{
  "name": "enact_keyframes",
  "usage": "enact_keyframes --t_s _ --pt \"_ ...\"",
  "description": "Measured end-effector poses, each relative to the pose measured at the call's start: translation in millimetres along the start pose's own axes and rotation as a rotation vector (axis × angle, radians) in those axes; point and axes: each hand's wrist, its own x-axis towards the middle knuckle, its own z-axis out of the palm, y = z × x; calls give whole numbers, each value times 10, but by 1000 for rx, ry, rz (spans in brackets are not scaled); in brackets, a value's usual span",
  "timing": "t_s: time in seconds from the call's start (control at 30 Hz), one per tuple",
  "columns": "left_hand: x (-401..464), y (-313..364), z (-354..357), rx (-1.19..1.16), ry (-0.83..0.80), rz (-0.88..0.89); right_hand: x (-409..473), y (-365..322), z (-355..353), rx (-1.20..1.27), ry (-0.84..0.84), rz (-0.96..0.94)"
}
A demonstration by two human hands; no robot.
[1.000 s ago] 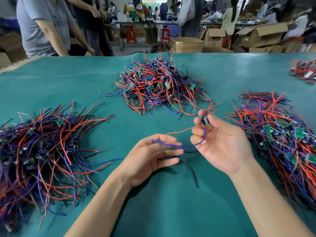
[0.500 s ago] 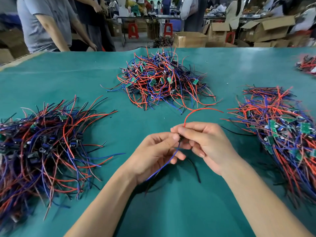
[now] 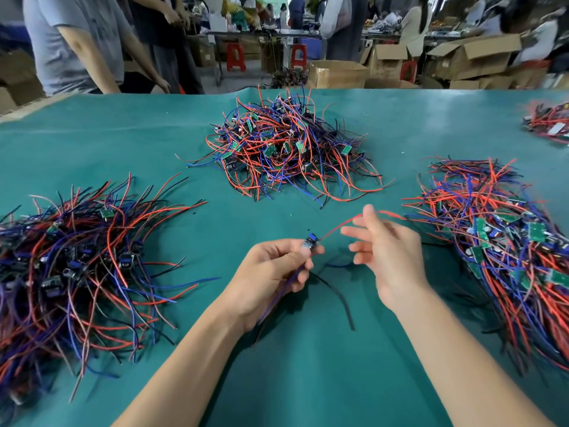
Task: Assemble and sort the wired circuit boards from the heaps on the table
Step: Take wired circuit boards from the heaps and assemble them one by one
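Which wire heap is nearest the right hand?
The right-side heap, beside the right hand; the centre heap and left heap lie farther off.

A small wired circuit board with red, blue and black leads sits mid-table, off the cloth. Tangled heaps of the same lie at nine o'clock, twelve o'clock and three o'clock.
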Motion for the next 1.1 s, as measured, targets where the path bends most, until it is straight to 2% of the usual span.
enact_keyframes --t_s 0.1,0.17,0.4,0.57,0.83,0.93,1.1 --pt "15 8 -10 -38 45 22 -176 24 140 -110 -400 -19" --pt "4 8 -16 6 28 23 -268 54 209 -255 -516 -144" --pt "-13 1 3 102 -62 -4 -232 21 157 -292 -428 -199" --pt "-34 31 11 205 -156 -37 -102 -125 -1 -213 -91 -180" --pt "-36 -3 -1 269 -214 -30 6 -746 -485 138 145 -249" --pt "-16 -14 -20 223 -188 -24 131 -1170 -896 -119 64 -264" --pt "-6 -11 -29 135 -166 -56 529 -1690 -1401 -1144 149 -80"
